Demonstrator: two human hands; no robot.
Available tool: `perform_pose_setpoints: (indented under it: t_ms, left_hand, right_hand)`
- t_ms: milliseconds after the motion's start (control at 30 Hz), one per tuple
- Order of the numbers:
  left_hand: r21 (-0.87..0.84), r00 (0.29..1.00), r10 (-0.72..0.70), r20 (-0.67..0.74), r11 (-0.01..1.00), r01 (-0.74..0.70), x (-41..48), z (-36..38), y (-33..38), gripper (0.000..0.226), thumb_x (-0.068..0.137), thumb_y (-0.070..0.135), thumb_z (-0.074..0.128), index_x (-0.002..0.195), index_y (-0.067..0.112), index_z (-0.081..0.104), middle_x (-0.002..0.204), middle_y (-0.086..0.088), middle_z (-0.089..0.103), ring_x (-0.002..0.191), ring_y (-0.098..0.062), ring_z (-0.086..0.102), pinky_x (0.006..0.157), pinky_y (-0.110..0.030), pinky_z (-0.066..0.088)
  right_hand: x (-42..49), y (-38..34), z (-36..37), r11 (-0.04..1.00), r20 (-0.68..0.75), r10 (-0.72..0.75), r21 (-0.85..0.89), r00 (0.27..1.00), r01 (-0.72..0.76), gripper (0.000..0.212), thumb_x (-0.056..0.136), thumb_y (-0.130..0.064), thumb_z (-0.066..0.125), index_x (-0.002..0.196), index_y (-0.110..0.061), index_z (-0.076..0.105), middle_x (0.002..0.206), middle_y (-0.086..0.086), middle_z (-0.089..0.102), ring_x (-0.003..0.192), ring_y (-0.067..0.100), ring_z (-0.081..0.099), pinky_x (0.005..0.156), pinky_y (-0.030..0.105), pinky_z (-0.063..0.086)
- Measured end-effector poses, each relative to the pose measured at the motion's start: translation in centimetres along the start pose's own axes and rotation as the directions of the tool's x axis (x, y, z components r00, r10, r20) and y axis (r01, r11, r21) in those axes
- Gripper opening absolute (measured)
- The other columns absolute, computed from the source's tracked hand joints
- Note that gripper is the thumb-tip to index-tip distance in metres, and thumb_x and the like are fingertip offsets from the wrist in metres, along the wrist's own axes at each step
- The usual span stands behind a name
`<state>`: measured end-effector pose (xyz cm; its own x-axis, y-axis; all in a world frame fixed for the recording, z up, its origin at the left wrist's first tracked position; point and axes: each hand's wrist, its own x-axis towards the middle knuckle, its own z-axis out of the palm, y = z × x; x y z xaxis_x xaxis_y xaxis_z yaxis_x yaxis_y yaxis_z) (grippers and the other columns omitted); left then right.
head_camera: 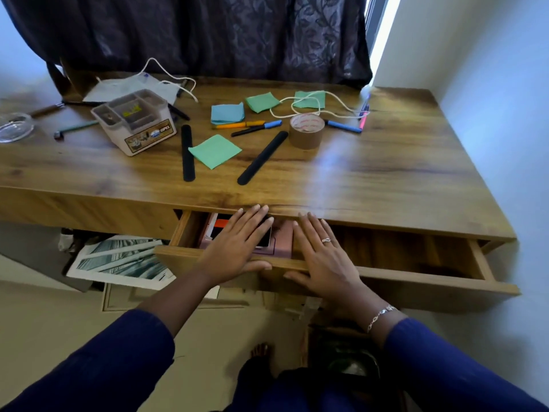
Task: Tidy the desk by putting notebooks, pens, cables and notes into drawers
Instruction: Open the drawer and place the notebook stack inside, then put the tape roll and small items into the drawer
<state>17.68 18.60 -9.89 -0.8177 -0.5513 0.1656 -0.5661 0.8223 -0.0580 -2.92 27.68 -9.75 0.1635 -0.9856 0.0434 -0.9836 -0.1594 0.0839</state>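
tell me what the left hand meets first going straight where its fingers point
Likely the desk top's front edge, right at the fingertips of the left hand; if the hand lies lower, it slips under, deeper into the drawer. Depth is unclear.

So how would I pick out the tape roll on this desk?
Start at the wooden desk and find the white cord looping across its far right part. Just nearer than that loop sits the tape roll, the only thick brown ring among flat sticky notes and pens.

Green notes [215,151], blue note [227,113], brown tape [306,131], leaf-patterned dark curtain [237,34].
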Motion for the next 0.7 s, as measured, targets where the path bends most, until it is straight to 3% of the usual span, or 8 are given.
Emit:
perform_pose_setpoints:
  t_ms: [133,233,333,467,533,700]
  left_hand:
    - [0.093,0.998,-0.061,0.005,0.994,0.06,2.5,0.1,0.1,0.068,0.091,0.052,0.026,0.139,0.004,0.028,0.145,-0.019,0.039,0.135,-0.031,0.037,0.109,-0.047,0.033]
    - [0.109,0.997,-0.074,-0.006,0.991,0.074,4.2,0.4,0.6,0.064,0.087,0.035,0.053,0.138,0.002,0.033,0.139,-0.019,0.047,0.128,-0.03,0.046,0.104,-0.046,0.037]
    - [0.138,0.993,-0.113,-0.01,0.984,0.114,5.6,0.2,1.3,0.063,0.068,0.015,0.076,0.125,0.001,0.053,0.123,-0.019,0.058,0.112,-0.032,0.058,0.092,-0.045,0.049]
    - [0.209,0.992,-0.104,-0.076,0.971,0.118,7.2,-0.3,1.8,0.034,0.072,0.009,0.066,0.104,0.006,0.056,0.1,-0.017,0.063,0.087,-0.03,0.063,0.071,-0.042,0.056]
    - [0.233,0.993,-0.092,-0.073,0.967,0.107,7.3,-0.4,1.9,0.03,0.074,0.009,0.058,0.103,0.005,0.051,0.098,-0.017,0.063,0.085,-0.031,0.062,0.069,-0.043,0.056]
    - [0.18,0.99,-0.141,0.03,0.975,0.133,7.5,-1.4,2.2,0.035,0.073,0.01,0.068,0.105,0.008,0.054,0.104,-0.014,0.06,0.089,-0.029,0.059,0.073,-0.041,0.055]
  right_hand:
    - [2.5,1.4,0.5,0.99,-0.03,0.137,-0.011,0.99,-0.137,0.1,0.073,-0.066,0.056,0.142,0.0,0.027,0.149,0.022,0.026,0.139,0.034,0.024,0.115,0.048,0.014]
    - [4.1,2.0,0.5,0.988,-0.048,0.149,-0.019,0.988,-0.15,0.092,0.074,-0.053,0.066,0.143,-0.005,0.028,0.149,0.019,0.03,0.138,0.035,0.028,0.112,0.047,0.021]
    - [5.1,2.9,0.5,0.988,-0.144,0.143,-0.04,0.979,-0.15,0.083,0.052,-0.045,0.083,0.12,-0.009,0.053,0.122,0.015,0.055,0.114,0.034,0.053,0.095,0.047,0.044]
    - [6.0,3.6,1.4,0.991,-0.293,0.101,-0.052,0.951,-0.121,0.069,0.051,-0.038,0.083,0.107,-0.012,0.052,0.108,0.012,0.055,0.101,0.029,0.047,0.087,0.045,0.048]
    - [6.2,3.7,1.8,0.992,-0.321,0.09,-0.057,0.943,-0.114,0.069,0.05,-0.038,0.083,0.106,-0.013,0.05,0.106,0.011,0.056,0.1,0.027,0.044,0.086,0.044,0.048]
    - [6.3,4.1,1.3,0.994,-0.316,0.105,0.0,0.943,-0.111,0.065,0.05,-0.049,0.08,0.1,-0.018,0.051,0.1,0.005,0.055,0.092,0.024,0.048,0.079,0.04,0.048]
